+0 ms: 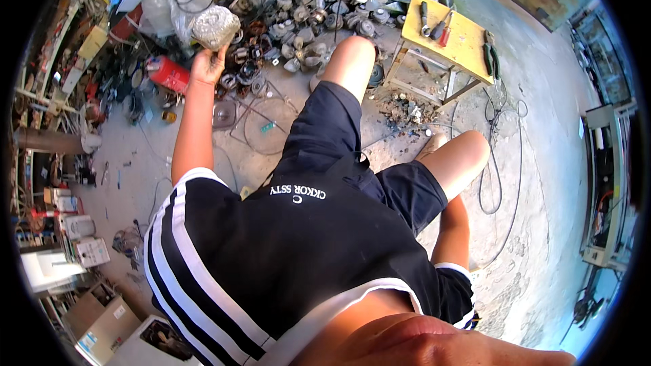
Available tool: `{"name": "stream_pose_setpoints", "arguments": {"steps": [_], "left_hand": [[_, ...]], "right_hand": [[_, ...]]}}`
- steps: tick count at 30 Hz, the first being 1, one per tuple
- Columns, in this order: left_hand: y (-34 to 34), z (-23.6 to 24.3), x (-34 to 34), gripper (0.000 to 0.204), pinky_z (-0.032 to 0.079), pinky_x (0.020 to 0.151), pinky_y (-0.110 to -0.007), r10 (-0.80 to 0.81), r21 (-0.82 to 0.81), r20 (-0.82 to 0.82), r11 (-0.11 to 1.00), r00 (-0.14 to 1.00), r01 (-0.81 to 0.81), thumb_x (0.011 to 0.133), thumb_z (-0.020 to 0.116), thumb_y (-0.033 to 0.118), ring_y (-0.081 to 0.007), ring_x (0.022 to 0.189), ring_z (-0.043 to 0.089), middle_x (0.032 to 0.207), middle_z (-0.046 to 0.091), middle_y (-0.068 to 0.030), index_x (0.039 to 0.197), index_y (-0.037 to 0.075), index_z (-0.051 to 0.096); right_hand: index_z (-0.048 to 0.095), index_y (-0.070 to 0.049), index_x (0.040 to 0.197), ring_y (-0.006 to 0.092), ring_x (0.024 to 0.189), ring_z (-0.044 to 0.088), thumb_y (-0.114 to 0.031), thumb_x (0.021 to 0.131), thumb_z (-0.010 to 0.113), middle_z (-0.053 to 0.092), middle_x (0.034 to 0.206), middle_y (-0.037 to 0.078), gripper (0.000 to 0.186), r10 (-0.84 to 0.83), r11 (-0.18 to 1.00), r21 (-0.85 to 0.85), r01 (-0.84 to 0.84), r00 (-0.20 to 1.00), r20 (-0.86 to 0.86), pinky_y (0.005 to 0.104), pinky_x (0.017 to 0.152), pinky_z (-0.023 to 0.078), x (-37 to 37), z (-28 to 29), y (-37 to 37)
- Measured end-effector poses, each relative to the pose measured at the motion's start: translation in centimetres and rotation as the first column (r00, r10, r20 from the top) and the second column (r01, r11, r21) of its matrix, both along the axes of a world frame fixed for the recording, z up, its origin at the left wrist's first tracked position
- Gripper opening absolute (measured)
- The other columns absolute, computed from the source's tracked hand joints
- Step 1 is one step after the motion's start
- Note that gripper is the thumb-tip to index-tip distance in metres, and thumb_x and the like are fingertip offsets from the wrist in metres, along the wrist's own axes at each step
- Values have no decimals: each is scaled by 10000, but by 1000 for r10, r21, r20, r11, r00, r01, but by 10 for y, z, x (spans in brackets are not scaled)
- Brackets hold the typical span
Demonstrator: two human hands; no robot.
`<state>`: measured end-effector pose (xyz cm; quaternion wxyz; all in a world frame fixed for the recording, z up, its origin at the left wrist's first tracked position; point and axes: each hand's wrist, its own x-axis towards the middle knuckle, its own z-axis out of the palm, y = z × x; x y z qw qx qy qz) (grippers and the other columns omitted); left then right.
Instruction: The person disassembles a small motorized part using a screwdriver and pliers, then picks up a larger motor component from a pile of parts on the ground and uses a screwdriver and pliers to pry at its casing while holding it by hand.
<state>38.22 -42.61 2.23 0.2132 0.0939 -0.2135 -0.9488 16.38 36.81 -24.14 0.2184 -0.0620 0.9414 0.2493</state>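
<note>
My left arm is stretched out to the far left. At its end my left hand (208, 66) is closed on a round, rough, silver-and-tan lump (215, 27), whose kind I cannot make out. The lump is held up near a clear plastic bag (166, 10) and a heap of small motors and fan parts (298, 13). Just left of the hand lies a red cylinder (167, 74). My right forearm (453, 230) goes down beside my right thigh, and the hand itself is hidden behind the leg.
A low yellow wooden stool (441, 27) at the far right carries screwdrivers (444, 29) and pliers (490, 55). Scraps (410, 112) lie beneath it. A looped cable (498, 163) trails over the concrete floor at right. Crowded shelves (51, 142) and cardboard boxes (108, 322) line the left.
</note>
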Motion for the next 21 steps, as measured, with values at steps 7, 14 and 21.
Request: {"name": "stream_pose_setpoints", "arguments": {"steps": [7,14,21], "left_hand": [[-14,5,74,374,547,932,-439,154,266,-100,956,983,-122,954,461,50,-409,1225,501,1340,503,-232,1311,-61,470],[-38,-15,82,361,518,975,-450,225,374,-186,916,956,-143,952,395,4,-410,1244,481,1335,502,-229,1298,-57,481],[-33,0,135,346,527,966,-433,327,344,-133,901,935,-266,952,403,18,-390,1228,500,1313,521,-223,1272,-56,511]], "right_hand": [[606,-165,1241,237,1209,539,-326,928,485,604,1273,59,372,240,955,-206,-212,963,122,718,1024,224,58,-21,-17],[585,-170,1269,243,1228,524,-335,930,470,582,1310,65,394,143,989,-6,-151,948,-283,730,1027,205,-49,60,133],[577,-236,1269,292,1244,502,-449,870,569,573,1302,73,452,-328,931,-349,112,679,-657,618,1042,292,-141,282,61]]}}
